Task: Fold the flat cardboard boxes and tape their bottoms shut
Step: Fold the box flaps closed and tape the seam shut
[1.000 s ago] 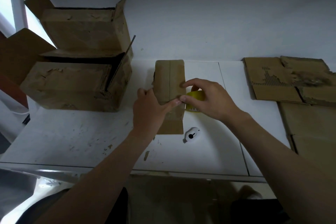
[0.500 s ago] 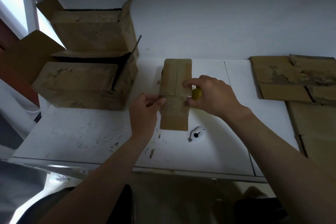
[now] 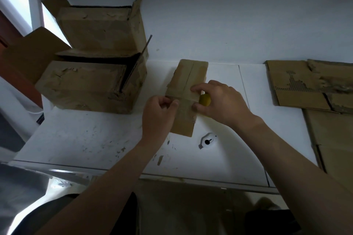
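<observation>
Standing lengthwise at frame centre, the small box (image 3: 188, 82) rests on the white table (image 3: 86, 139), with its far end near the wall (image 3: 229, 15). The left hand (image 3: 158, 114) pinches the tape strip (image 3: 186, 104) at the box's left edge. The right hand (image 3: 223, 101) grips the yellow tape roll (image 3: 204, 99) against the right edge, forefinger on the box top. Stacked boxes (image 3: 91, 82) crowd the upper left. Flat cardboard (image 3: 298, 86) lies well apart at the right. A small white object (image 3: 207, 141) sits just below the box. Bare tabletop extends at the lower left.
</observation>
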`<state>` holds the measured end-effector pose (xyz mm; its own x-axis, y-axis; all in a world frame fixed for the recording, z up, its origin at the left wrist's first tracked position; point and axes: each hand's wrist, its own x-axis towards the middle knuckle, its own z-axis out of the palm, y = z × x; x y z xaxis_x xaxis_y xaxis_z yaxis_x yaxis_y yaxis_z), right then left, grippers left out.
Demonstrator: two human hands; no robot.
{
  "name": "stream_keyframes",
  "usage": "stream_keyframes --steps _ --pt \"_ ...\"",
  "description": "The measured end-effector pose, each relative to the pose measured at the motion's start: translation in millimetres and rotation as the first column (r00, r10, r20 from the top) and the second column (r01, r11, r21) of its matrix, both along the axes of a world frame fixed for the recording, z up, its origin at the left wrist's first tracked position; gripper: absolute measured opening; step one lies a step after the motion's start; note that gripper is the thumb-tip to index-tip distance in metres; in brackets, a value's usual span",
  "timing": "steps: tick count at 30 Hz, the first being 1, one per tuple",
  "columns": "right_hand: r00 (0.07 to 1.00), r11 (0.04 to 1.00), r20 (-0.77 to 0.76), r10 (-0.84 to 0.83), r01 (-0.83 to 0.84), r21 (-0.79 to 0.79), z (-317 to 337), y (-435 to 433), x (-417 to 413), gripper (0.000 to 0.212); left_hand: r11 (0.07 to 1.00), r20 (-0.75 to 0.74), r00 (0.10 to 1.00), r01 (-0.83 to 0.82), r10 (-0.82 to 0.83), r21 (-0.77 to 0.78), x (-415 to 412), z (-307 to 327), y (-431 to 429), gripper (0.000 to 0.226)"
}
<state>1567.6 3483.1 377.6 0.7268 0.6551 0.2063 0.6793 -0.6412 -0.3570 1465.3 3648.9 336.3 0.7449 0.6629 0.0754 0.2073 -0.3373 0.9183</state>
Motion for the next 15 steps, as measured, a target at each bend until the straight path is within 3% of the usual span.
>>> stream_keyframes --steps 5,8,11,15 --pt "0.956 0.960 -0.221 0.195 -0.139 0.243 -6.0 -1.2 -6.1 0.073 0.989 0.024 0.992 0.124 -0.127 0.086 6.7 10.3 24.8 0.070" --pt "0.919 0.935 -0.325 0.224 -0.109 0.337 -13.1 -6.6 -6.9 0.069 0.942 -0.078 0.981 0.190 -0.175 0.275 12.8 7.6 30.8 0.066" --pt "0.898 0.921 -0.414 0.146 0.030 0.389 -25.0 -11.8 -9.9 0.056 0.952 -0.054 0.990 0.140 -0.130 0.272 16.2 1.9 27.3 0.065" --pt "0.929 0.916 -0.360 0.082 0.073 0.395 -31.5 -13.0 -14.7 0.049 0.928 -0.032 0.995 0.100 -0.095 0.360 16.8 -3.6 26.5 0.068"
